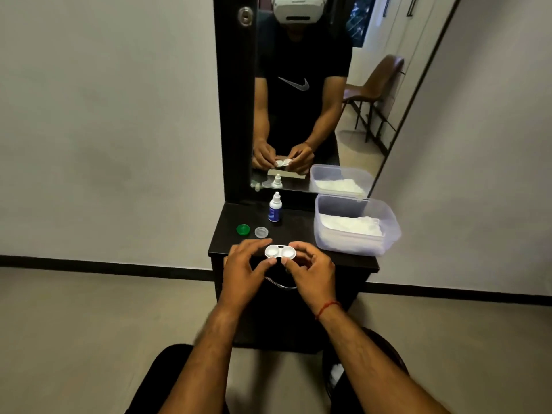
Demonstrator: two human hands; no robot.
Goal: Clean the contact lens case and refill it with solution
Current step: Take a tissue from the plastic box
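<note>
Holds a white contact lens case (pixel 280 252) just over the front edge of the dark surface (pixel 298 231), wells facing up and both uncapped. Pinches its left end with the left hand (pixel 243 265), fingers (pixel 263 243) curled along the far rim and the thumb against the near rim. Pinches the right end the same way with the right hand (pixel 310 270), a red thread (pixel 327 309) round that wrist. Cannot tell whether the wells are wet or dry.

Has two caps lying on the surface behind the left hand: a green cap (pixel 243 229) on the left and a clear cap (pixel 261 232) just beside it, both apart from the case. Shows a small solution bottle (pixel 275 207) standing upright farther back, near the foot of the mirror (pixel 298 100), white with a blue label. Shows, at the right of the surface, an open-topped clear plastic container (pixel 391 231) with white tissues (pixel 349 225) inside.
</note>
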